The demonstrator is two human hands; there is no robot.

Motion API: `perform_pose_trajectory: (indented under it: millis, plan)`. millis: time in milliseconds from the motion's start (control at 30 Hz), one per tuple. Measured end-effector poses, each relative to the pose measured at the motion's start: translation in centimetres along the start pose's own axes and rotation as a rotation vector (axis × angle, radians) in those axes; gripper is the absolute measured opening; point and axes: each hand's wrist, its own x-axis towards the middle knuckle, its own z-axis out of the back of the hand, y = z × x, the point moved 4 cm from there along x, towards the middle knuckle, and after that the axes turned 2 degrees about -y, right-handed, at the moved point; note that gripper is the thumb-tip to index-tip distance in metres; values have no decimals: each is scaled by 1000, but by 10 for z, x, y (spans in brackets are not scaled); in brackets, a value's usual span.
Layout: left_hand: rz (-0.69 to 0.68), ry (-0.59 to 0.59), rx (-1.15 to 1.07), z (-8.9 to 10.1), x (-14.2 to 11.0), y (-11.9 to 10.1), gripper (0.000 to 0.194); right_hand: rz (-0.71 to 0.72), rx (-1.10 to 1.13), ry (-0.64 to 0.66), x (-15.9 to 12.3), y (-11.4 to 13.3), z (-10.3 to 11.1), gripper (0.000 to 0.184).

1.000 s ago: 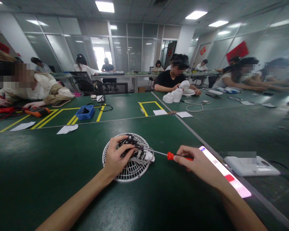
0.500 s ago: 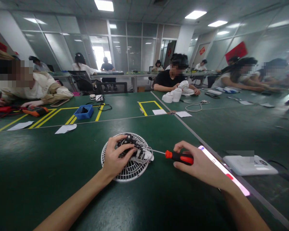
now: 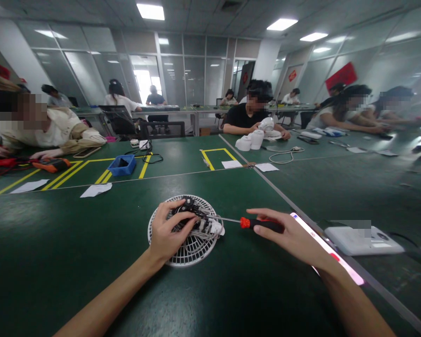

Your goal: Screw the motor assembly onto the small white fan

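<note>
Bracing the mechanism [image 3: 204,222] atop the white grille [image 3: 187,260], your left hand [image 3: 169,230] grasps it, likely so it can't twist. Right hand's [image 3: 286,232] grip wraps the screwdriver [image 3: 244,223], tip at the mechanism; seating unclear. Green surface [image 3: 91,234]: lit phone [image 3: 334,257] right of grille, blue bin [image 3: 124,172] beyond-left. Past the grille: coworker in black [image 3: 243,118], glass wall [image 3: 194,72].

"What's worn on the left forearm [image 3: 117,291] and right forearm [image 3: 354,299]?"

"Both bare as far as the view reaches; slim, too; narrowing at the wrists [image 3: 156,256]."

"And the left hand [image 3: 169,230] and right hand [image 3: 290,234]?"

"Bare as well; the fingers [image 3: 178,218] long and slender."
</note>
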Motion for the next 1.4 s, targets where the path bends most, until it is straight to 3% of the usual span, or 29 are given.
perform_pose_trajectory:
  millis: [200, 400, 533, 867, 1033, 1167, 1400]
  plan:
    - [10, -22, -17, -1, -1, 1, 18, -156, 283, 13, 1, -2, -6, 58]
    - [14, -26, -2, 0, 0, -2, 17, -228, 509, 25, 3, -9, -13, 44]
    - [18, -26, -1, 0, 1, -3, 16, -311, 681, 40, 4, -17, -18, 44]
    - [56, -90, 6, -1, -2, -3, 17, -449, 721, -205, 7, -22, -20, 57]
    - [29, -66, 18, -2, -3, -3, 18, -423, 649, -367, 7, -19, -18, 61]
    - [23, -62, 34, -2, -4, -2, 17, -394, 620, -393, 7, -16, -25, 53]
    - [17, -62, 51, -1, -3, -4, 14, -181, 905, -452, 6, -11, -24, 48]
